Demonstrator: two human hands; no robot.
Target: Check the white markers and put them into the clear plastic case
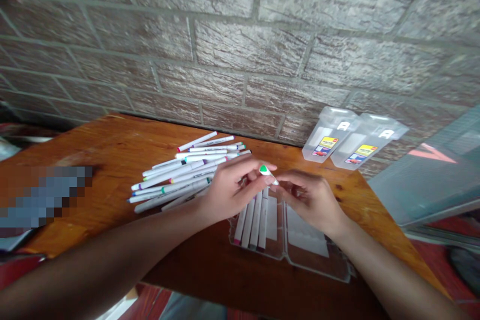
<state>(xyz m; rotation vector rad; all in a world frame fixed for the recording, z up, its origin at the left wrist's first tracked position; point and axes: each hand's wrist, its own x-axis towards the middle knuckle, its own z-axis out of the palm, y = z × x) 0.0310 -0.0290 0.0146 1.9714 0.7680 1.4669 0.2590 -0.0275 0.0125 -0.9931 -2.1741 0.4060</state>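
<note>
My left hand (232,187) is closed round a white marker with a green cap (267,172), held above an open clear plastic case (307,247) on the wooden table (112,150). My right hand (309,197) pinches the same marker's other end, fingers curled. Three markers (250,225) lie side by side in the case's left half. A pile of several white markers (183,172) with coloured ends lies on the table just left of my left hand.
Two closed clear marker cases (350,142) with yellow labels lean against the brick wall at the back right. A grey plastic lid or bin (427,185) sits off the table's right edge. A blurred-out patch (45,200) covers the table's left side.
</note>
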